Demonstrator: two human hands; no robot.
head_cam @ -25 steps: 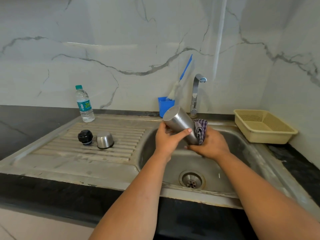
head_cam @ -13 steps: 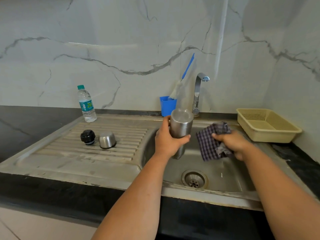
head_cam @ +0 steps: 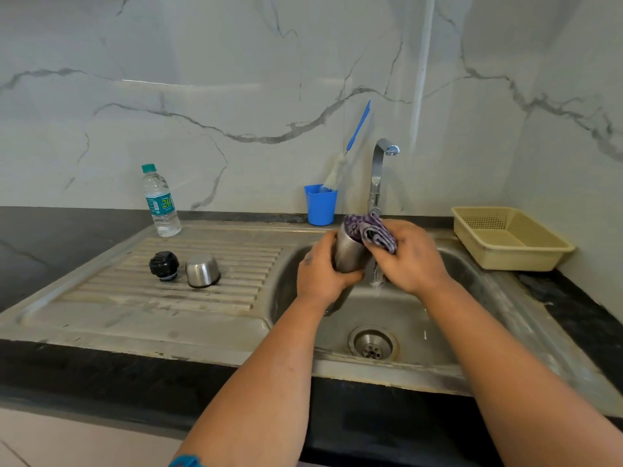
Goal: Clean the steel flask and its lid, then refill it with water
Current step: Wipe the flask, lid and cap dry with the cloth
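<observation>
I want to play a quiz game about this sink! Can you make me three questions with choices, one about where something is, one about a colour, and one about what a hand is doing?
1. Where is the black cap?
A. in the basket
B. on the ribbed draining board beside the steel cup
C. in the blue cup

2. What colour is the water bottle's lid?
A. red
B. white
C. green

3. What does the right hand hold?
A. a checked cloth against the flask
B. a brush
C. nothing

Answers: 1 B, it sits left of the steel cup. 2 C, the bottle has a green top. 3 A, its fingers press the cloth on the flask.
</observation>
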